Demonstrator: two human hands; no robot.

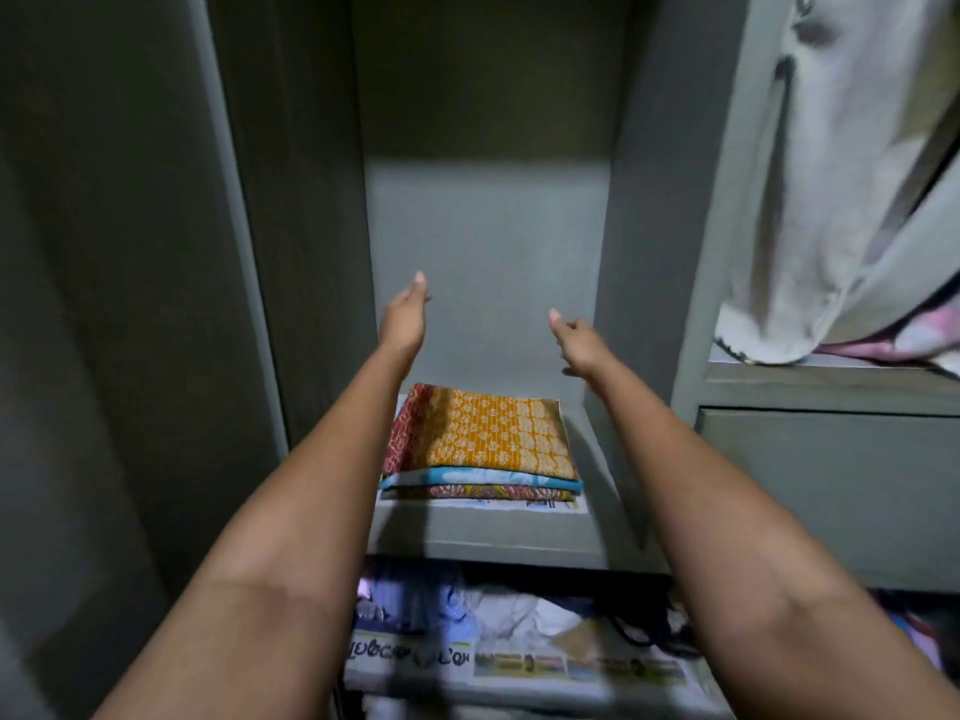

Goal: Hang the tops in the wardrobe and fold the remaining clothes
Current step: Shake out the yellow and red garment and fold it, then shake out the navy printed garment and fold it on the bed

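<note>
A stack of folded clothes point(480, 441) lies on a grey wardrobe shelf point(498, 540); the top piece is mustard-orange with a white print, with blue and red pieces under it. Both my arms reach into the compartment above the stack. My left hand point(404, 317) hovers over the stack's far left corner with straight fingers, holding nothing. Over the far right side my right hand point(574, 343) is held with relaxed fingers and is empty too. Neither hand touches the clothes.
A white garment point(831, 189) hangs in the right compartment above pink cloth point(862, 349) and a grey drawer front point(831, 491). The lower shelf holds loose clothes point(498, 610) on newspaper point(519, 665). A grey wardrobe door point(119, 304) stands at the left.
</note>
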